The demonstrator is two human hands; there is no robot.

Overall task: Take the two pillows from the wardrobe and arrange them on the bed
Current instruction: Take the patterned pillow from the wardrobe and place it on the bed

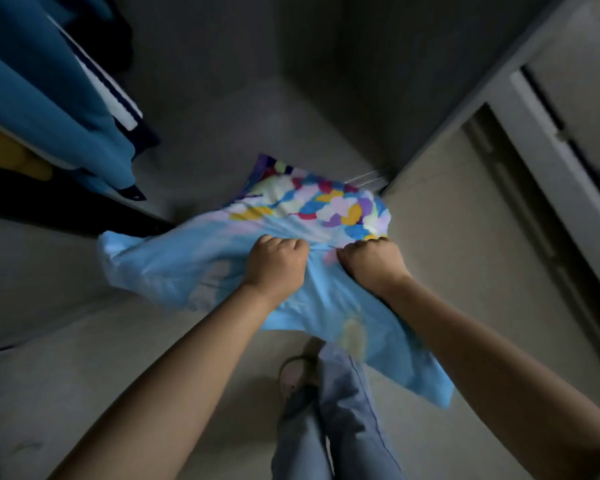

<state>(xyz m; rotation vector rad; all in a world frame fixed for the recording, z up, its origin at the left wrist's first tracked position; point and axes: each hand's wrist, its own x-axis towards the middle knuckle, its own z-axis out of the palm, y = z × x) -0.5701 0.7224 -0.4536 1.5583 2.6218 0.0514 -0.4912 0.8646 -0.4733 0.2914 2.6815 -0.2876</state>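
Note:
A light blue pillow (174,258) with a band of many-coloured patches hangs in front of the open wardrobe (243,109). My left hand (278,263) and my right hand (373,263) are both fisted in its fabric, side by side near the middle. Its loose lower corner droops over my leg. Behind it, a second pillow (269,168) with a purple edge and the same coloured pattern lies on the wardrobe floor, mostly hidden by the first.
Blue, white-striped and yellow clothes (49,109) hang at the upper left inside the wardrobe. The wardrobe door (555,140) stands open at the right. My legs in grey trousers (340,410) and one shoe are on the pale floor below.

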